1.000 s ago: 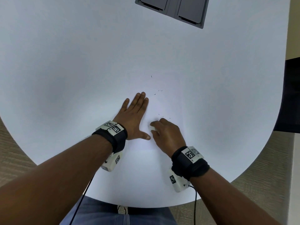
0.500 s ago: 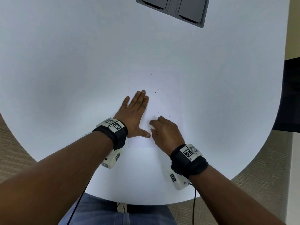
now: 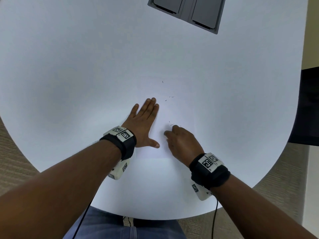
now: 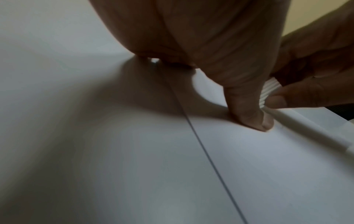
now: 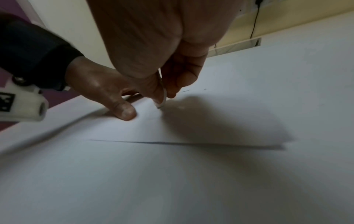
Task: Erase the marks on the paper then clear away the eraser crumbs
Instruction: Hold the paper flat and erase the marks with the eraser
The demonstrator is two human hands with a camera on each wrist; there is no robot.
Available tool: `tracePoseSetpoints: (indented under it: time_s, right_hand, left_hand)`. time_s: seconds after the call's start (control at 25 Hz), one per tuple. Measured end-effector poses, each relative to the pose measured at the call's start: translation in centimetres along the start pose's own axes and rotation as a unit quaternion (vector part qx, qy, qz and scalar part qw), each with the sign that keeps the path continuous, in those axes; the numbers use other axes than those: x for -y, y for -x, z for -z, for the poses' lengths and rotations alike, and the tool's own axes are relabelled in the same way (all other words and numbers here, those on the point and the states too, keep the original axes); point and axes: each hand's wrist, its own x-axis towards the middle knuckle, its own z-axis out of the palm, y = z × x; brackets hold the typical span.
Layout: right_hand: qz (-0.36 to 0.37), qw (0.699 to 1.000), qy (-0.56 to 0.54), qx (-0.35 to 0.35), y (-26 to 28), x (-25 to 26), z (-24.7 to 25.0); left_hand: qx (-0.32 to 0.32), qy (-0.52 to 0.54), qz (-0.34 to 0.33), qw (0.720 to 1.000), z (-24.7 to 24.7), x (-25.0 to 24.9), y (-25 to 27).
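Note:
A white sheet of paper (image 3: 172, 111) lies on the white table (image 3: 86, 66), hard to tell apart from it. My left hand (image 3: 145, 121) lies flat on the sheet's left part, fingers straight and thumb spread. My right hand (image 3: 181, 140) pinches a white eraser (image 5: 163, 97) between thumb and fingers and presses it on the paper just right of the left thumb. The eraser (image 4: 268, 91) also shows in the left wrist view, blurred. Several small dark crumbs (image 3: 170, 97) lie on the sheet beyond the hands, and more crumbs (image 3: 171, 124) sit by the right knuckles.
A grey cable hatch (image 3: 186, 12) is set into the table at the far edge. A dark chair (image 3: 309, 107) stands beyond the table's right rim. Carpet shows at both lower corners. The paper's near edge (image 5: 182, 143) lifts slightly off the table.
My right hand has shifted a little with the eraser, rubbing in place beside the left thumb. The left hand stays flat on the sheet.

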Motion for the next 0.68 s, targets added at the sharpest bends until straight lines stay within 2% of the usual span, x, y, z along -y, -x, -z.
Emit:
tracePoseSetpoints:
  time_s: [0.12, 0.2, 0.28, 0.4, 0.52, 0.6, 0.68]
  right_hand:
    - [-0.090, 0.994, -0.035, -0.053, 0.7, -1.7, 0.6]
    - [-0.128, 0.984, -0.087, -0.091, 0.3, -0.8, 0.1]
    - [-0.099, 0.985, -0.104, -0.092, -0.1, 1.4, -0.8]
    - [-0.041, 0.996, -0.041, -0.062, -0.1, 1.4, -1.1]
    - [-0.068, 0.995, 0.021, -0.066, 0.6, -1.8, 0.2]
    - [-0.086, 0.992, 0.011, -0.091, 0.7, -2.4, 0.6]
    - [-0.064, 0.993, -0.024, -0.098, 0.5, -1.0, 0.2]
  left_hand:
    - [-0.002, -0.003, 0.000, 1.000, 0.0, 0.0, 0.0]
    - [-0.001, -0.001, 0.002, 1.000, 0.0, 0.0, 0.0]
    - [-0.001, -0.001, 0.000, 1.000, -0.1, 0.0, 0.1]
    - [0.000, -0.002, 0.000, 1.000, 0.1, 0.0, 0.1]
    - [0.001, -0.003, 0.000, 1.000, 0.0, -0.1, 0.1]
    - [0.001, -0.001, -0.001, 1.000, 0.2, -0.1, 0.2]
    - [-0.005, -0.001, 0.000, 1.000, 0.0, -0.1, 0.1]
